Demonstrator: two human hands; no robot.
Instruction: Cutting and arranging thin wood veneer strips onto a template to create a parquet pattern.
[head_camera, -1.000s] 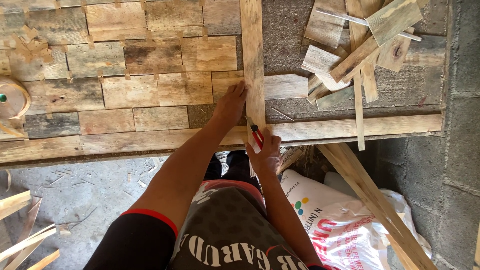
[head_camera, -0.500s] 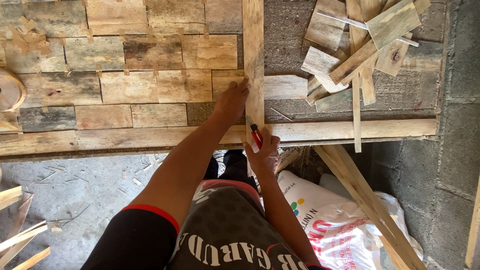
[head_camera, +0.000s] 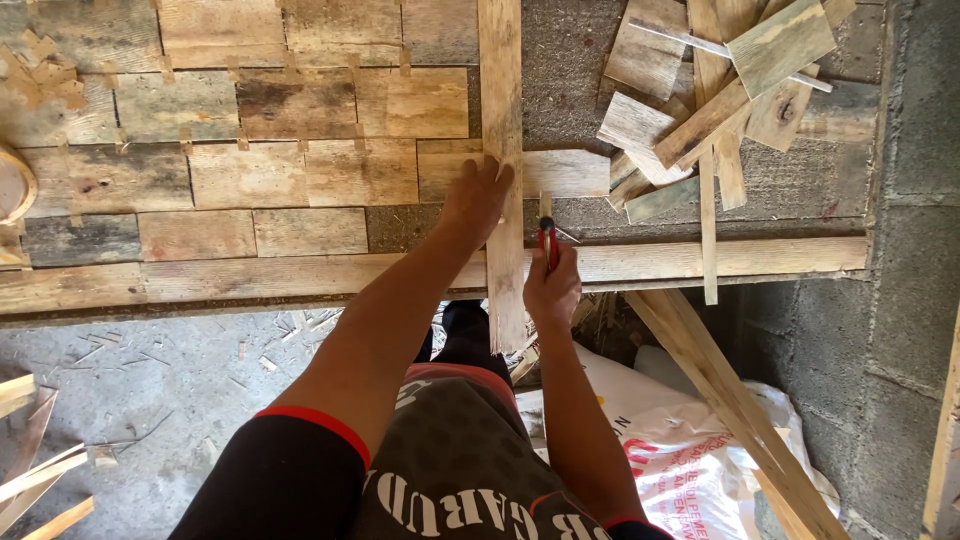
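Head view: slat, long axis running away from the person, near end overhanging the bench rail. Left hand flat on it, fingers spread, gripping nothing. Right hand just right of slat, fingers closed round red pencil, tip pointing away, parallel to slat

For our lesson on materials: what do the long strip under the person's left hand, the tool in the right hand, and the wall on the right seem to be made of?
The long strip looks like raw, unpainted wood: pale, with visible grain and rough edges. The left hand presses it flat. The tool in the right hand has a glossy red body, probably plastic; its tip is too small to judge. The wall looks like grey concrete block, coarse, with mortar joints.
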